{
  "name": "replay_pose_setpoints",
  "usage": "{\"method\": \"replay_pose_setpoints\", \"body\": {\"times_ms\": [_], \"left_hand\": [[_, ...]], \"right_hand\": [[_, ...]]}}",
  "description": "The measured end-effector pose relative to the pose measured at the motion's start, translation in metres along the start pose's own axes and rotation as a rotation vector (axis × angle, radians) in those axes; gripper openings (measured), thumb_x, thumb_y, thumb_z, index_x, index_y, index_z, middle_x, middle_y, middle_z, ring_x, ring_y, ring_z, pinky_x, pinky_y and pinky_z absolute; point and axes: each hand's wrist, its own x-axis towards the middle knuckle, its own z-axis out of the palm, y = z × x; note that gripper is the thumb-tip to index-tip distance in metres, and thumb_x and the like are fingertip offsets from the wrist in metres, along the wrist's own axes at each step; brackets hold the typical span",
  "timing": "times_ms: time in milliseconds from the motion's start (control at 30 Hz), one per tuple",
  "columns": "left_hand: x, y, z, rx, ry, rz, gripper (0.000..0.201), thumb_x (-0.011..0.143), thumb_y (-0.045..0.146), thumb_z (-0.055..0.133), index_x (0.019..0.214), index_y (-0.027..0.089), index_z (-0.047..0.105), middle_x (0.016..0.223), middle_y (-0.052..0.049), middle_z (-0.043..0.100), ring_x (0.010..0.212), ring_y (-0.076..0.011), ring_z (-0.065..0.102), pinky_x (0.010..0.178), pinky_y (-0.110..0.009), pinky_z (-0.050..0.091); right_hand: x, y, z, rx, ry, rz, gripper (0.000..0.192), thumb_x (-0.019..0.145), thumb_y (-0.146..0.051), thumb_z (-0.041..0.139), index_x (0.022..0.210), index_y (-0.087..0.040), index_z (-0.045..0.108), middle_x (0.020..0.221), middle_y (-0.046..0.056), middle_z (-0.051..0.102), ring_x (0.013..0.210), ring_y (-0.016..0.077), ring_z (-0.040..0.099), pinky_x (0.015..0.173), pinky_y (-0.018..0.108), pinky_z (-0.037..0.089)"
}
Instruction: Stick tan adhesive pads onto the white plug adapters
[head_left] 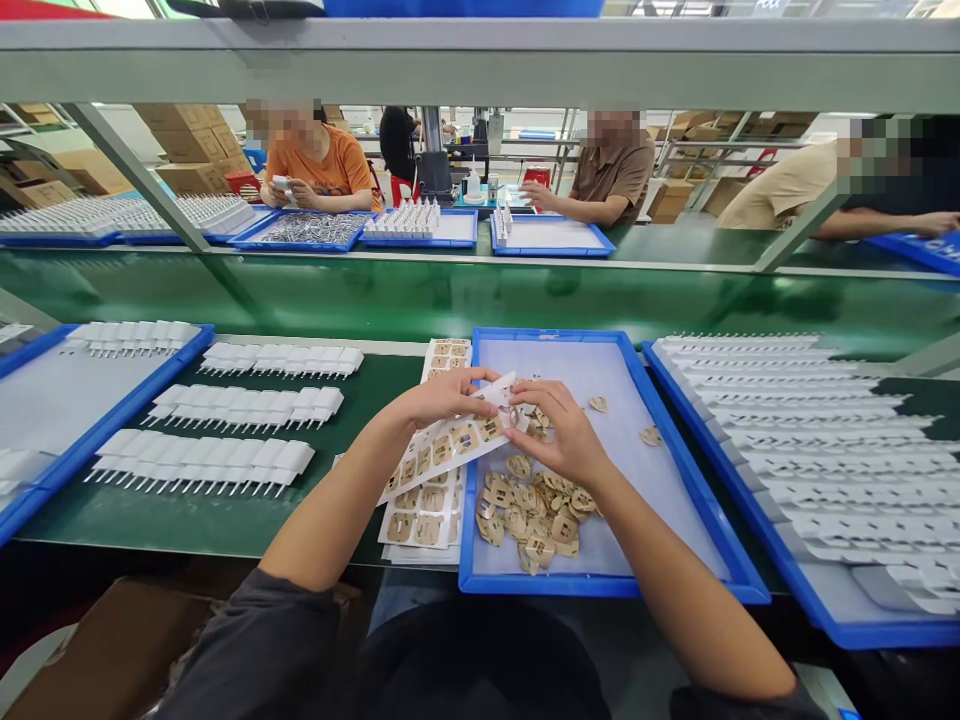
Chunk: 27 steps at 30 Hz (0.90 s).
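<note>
I have both hands pinching: left hand [448,392] steadies the white part [501,393], right hand [564,432] works it above the tan pieces [534,510], handy just below.

Single head-worn view, facing forward and down, close over the workbench [225,520]

The tray [697,480] in front of the person is bright blue at the rim with a pale grey-white floor, and the loose pieces [529,505] heaped at its near left corner are tan with darker brown cut-outs. The sheet [450,445] over the tray's left edge is white with rows of tan squares. The white plug parts [247,402] lie in rows on a dark green belt [225,510]. A co-worker's shirt [334,165] across the line is orange.
</note>
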Motion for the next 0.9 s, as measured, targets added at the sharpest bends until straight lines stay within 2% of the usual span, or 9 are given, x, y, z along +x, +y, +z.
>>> {"method": "replay_pose_setpoints", "body": {"times_ms": [133, 267, 433, 533, 633, 767, 900], "left_hand": [[-0.003, 0.000, -0.002, -0.005, 0.001, -0.030, 0.063, 0.071, 0.038, 0.076, 0.125, 0.017, 0.050, 0.077, -0.001, 0.062, 0.057, -0.0072, 0.050, 0.056, -0.018, 0.033], [-0.006, 0.001, -0.005, -0.007, -0.011, -0.058, 0.070, 0.069, 0.038, 0.076, 0.130, 0.016, 0.048, 0.078, -0.002, 0.063, 0.060, -0.0095, 0.054, 0.057, -0.019, 0.036], [-0.006, -0.001, -0.009, 0.051, 0.010, -0.081, 0.071, 0.069, 0.036, 0.076, 0.131, 0.016, 0.049, 0.076, -0.001, 0.061, 0.060, -0.0085, 0.051, 0.056, -0.019, 0.033], [-0.004, -0.002, -0.009, 0.053, 0.005, -0.083, 0.066, 0.071, 0.036, 0.074, 0.130, 0.017, 0.051, 0.071, 0.001, 0.058, 0.056, -0.0067, 0.045, 0.054, -0.018, 0.029], [0.000, -0.004, -0.007, -0.015, 0.006, -0.096, 0.062, 0.070, 0.032, 0.073, 0.126, 0.016, 0.052, 0.074, 0.001, 0.059, 0.058, -0.0066, 0.046, 0.055, -0.018, 0.029], [0.004, -0.006, -0.002, -0.032, 0.029, -0.164, 0.061, 0.064, 0.025, 0.074, 0.121, 0.016, 0.055, 0.080, 0.000, 0.063, 0.067, -0.0096, 0.054, 0.059, -0.019, 0.036], [0.006, -0.007, -0.001, -0.011, 0.034, -0.196, 0.057, 0.061, 0.023, 0.073, 0.116, 0.017, 0.058, 0.083, 0.000, 0.064, 0.071, -0.0100, 0.056, 0.062, -0.018, 0.039]], "right_hand": [[0.001, 0.004, -0.004, 0.054, -0.058, 0.007, 0.031, 0.082, -0.039, 0.059, 0.106, -0.020, 0.062, 0.111, -0.001, 0.062, 0.107, -0.0014, 0.055, 0.094, 0.014, 0.047], [0.003, 0.011, -0.008, 0.005, -0.122, -0.048, 0.022, 0.085, -0.036, 0.055, 0.089, -0.018, 0.067, 0.094, -0.001, 0.065, 0.092, -0.0030, 0.057, 0.084, 0.011, 0.045], [0.001, 0.021, -0.008, -0.311, 0.015, -0.187, 0.016, 0.084, -0.030, 0.056, 0.085, -0.020, 0.068, 0.085, -0.005, 0.066, 0.084, -0.0026, 0.056, 0.078, 0.013, 0.038], [-0.002, 0.023, -0.004, -0.432, 0.084, -0.240, 0.012, 0.082, -0.030, 0.060, 0.088, -0.023, 0.068, 0.085, -0.006, 0.066, 0.083, -0.0025, 0.054, 0.077, 0.014, 0.036], [-0.004, 0.022, 0.000, -0.482, 0.105, -0.276, 0.018, 0.081, -0.028, 0.061, 0.098, -0.025, 0.066, 0.089, -0.007, 0.066, 0.083, -0.0024, 0.053, 0.078, 0.014, 0.036], [-0.004, 0.019, -0.003, -0.514, 0.058, -0.333, 0.025, 0.083, -0.022, 0.056, 0.105, -0.028, 0.066, 0.105, -0.007, 0.064, 0.092, -0.0021, 0.053, 0.082, 0.016, 0.037], [-0.003, 0.019, -0.007, -0.532, 0.041, -0.367, 0.026, 0.084, -0.021, 0.055, 0.105, -0.029, 0.066, 0.104, -0.007, 0.064, 0.089, -0.0025, 0.053, 0.080, 0.016, 0.037]]}}
